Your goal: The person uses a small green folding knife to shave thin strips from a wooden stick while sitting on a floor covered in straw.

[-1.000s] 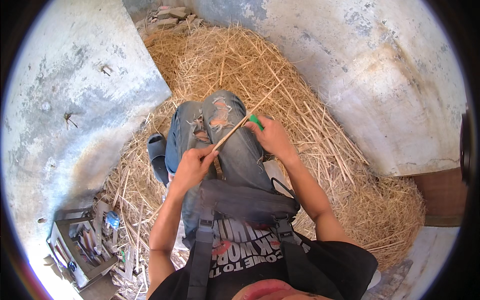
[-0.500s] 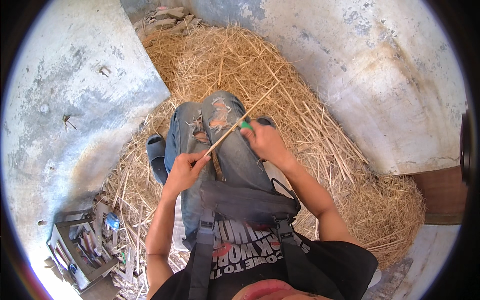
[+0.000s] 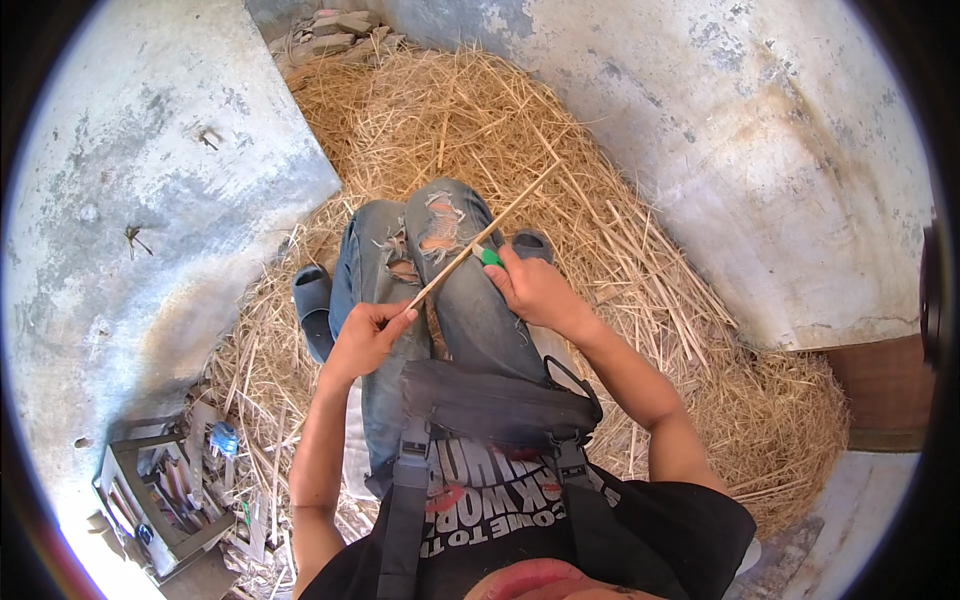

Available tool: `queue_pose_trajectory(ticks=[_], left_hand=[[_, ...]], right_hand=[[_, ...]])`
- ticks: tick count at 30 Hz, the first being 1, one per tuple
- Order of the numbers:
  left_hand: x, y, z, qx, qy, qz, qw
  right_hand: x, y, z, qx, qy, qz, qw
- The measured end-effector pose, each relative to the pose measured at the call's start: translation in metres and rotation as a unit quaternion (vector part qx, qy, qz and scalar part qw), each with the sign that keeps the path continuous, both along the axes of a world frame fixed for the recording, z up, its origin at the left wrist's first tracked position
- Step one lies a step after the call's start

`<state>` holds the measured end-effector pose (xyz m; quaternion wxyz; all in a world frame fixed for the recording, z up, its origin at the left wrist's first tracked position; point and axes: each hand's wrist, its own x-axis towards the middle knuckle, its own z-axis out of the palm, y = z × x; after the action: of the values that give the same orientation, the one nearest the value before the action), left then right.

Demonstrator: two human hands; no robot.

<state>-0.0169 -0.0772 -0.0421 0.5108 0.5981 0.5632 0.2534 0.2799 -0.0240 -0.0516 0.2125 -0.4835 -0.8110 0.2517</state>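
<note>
A thin pale wooden or bamboo stick point(image 3: 520, 204) slants over my knees, rising from lower left to upper right. My left hand point(image 3: 366, 338) pinches its near end between thumb and fingers. In my right hand point(image 3: 541, 294) is a small knife with a green handle point(image 3: 488, 257). The knife's front end meets the stick near its middle, over the torn knee of my jeans point(image 3: 440, 235). Its blade is too small to make out clearly.
Loose straw and shavings point(image 3: 470, 110) are heaped ahead and to the right, up to the worn plaster wall point(image 3: 720, 150). Another wall point(image 3: 170, 180) stands close on the left. A small wooden crate of odds and ends point(image 3: 165, 500) sits at lower left. Dark slippers point(image 3: 313, 300) are beside my legs.
My right hand has shifted slightly down and right, its forearm swinging outward, and the green-handled knife is no longer blurred. The left hand and the stick have hardly moved.
</note>
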Motion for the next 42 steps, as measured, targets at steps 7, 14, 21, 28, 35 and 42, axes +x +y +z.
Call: queue_pose_trajectory(ticks=[7, 14, 21, 28, 35, 42], left_hand=[[0.001, -0.005, 0.003, 0.027, 0.033, 0.003, 0.999], [-0.023, -0.015, 0.018, 0.026, 0.088, -0.010, 0.996], [-0.019, -0.015, 0.005, 0.037, 0.061, -0.001, 0.997], [0.029, 0.015, 0.011, 0.093, 0.057, -0.006, 0.994], [0.046, 0.017, 0.002, 0.171, 0.090, 0.030, 0.981], [0.049, 0.012, 0.006, 0.187, 0.095, 0.031, 0.977]], right_hand=[[0.016, 0.033, -0.019, 0.130, -0.067, -0.022, 0.989], [0.124, 0.091, 0.001, 0.060, -0.126, -0.267, 0.954], [0.122, 0.057, 0.012, -0.055, -0.027, -0.269, 0.961], [0.015, -0.002, 0.025, -0.070, -0.029, -0.053, 0.996], [-0.014, 0.000, 0.025, -0.048, -0.072, -0.008, 0.996], [-0.016, 0.004, 0.022, -0.062, -0.109, -0.044, 0.991]])
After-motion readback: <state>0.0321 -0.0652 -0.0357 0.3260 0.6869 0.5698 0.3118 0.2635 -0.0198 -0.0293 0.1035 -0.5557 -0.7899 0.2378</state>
